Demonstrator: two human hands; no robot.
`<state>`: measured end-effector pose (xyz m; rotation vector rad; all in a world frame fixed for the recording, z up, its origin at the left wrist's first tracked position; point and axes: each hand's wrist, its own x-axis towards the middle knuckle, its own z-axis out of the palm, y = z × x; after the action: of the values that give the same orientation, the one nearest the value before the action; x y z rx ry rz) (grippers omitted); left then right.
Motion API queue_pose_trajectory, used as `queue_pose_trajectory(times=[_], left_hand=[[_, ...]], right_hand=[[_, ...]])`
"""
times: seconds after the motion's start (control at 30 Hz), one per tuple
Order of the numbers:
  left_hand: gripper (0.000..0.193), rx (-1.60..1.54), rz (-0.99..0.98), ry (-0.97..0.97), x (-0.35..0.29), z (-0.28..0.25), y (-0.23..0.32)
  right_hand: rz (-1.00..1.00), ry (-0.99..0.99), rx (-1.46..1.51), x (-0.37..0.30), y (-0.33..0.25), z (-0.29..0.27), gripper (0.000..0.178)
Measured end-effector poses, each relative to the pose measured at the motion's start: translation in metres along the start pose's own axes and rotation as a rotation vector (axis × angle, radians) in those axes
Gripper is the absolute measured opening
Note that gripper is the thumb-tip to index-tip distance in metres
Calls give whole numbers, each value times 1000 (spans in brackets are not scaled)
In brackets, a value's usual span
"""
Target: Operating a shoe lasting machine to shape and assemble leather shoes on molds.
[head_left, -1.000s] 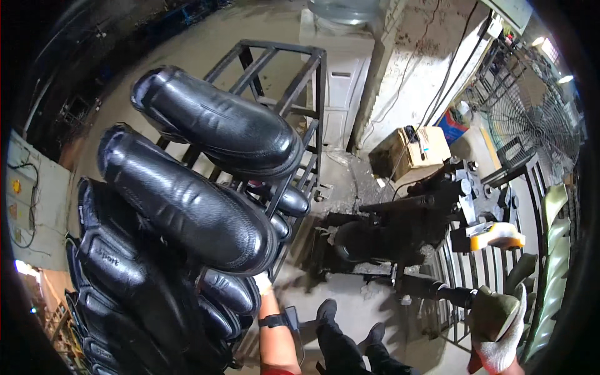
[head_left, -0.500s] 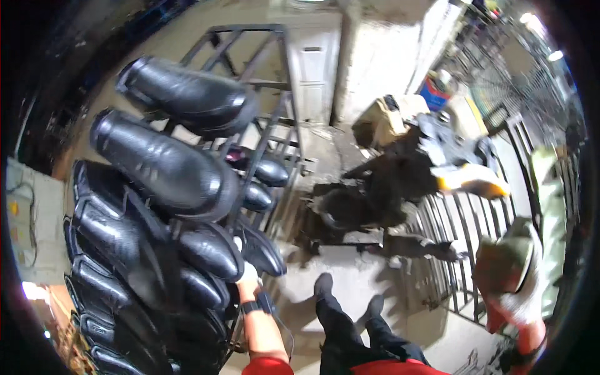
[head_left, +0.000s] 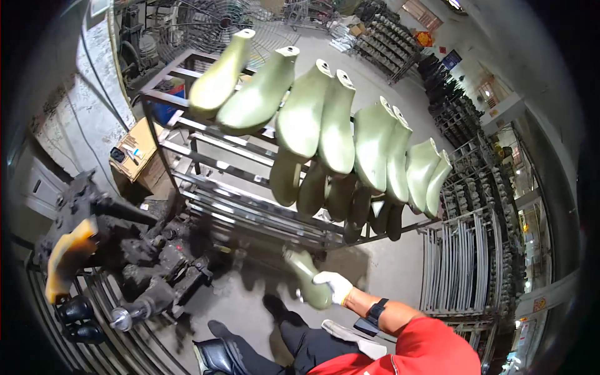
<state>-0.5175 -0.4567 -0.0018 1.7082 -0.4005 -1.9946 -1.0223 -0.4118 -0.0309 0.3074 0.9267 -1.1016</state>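
Note:
My right hand, in a white glove, is closed round a green shoe last at its rounded end. The narrower end of this last points up and to the left, blurred by motion. The hand and last are held low, above the floor and in front of the rack. A black band circles the right wrist, below a red sleeve. My left hand is out of view. Near my legs at the lower edge, a black shoe shows in part, and what supports it is hidden. Several green shoe lasts hang or stand in rows on a metal rack ahead.
A dark machine with a yellow-orange padded part stands at left. Below it, black shoes rest on metal bars. A cardboard box is beside the rack. More racks line the right side. A large fan stands behind.
The view has swung right, so the black-shoe rack and my left hand beside it have left the picture. My right hand, blurred at the right edge before, is now near the lower middle.

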Motion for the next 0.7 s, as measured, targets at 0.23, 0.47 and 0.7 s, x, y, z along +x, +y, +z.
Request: queue_pose_trajectory(times=[0.23,0.47,0.7], left_hand=[[6,329,93,-116,-1,91,2],[7,93,-18,-73,-37,127,10],[30,-457,68,-231,-31,179,18]], right_hand=[[-747,313,88,87,-133,-218,29],[-750,524,190,129,-152,-179,38],[-377,-327,-627,-34,25,151,80]])
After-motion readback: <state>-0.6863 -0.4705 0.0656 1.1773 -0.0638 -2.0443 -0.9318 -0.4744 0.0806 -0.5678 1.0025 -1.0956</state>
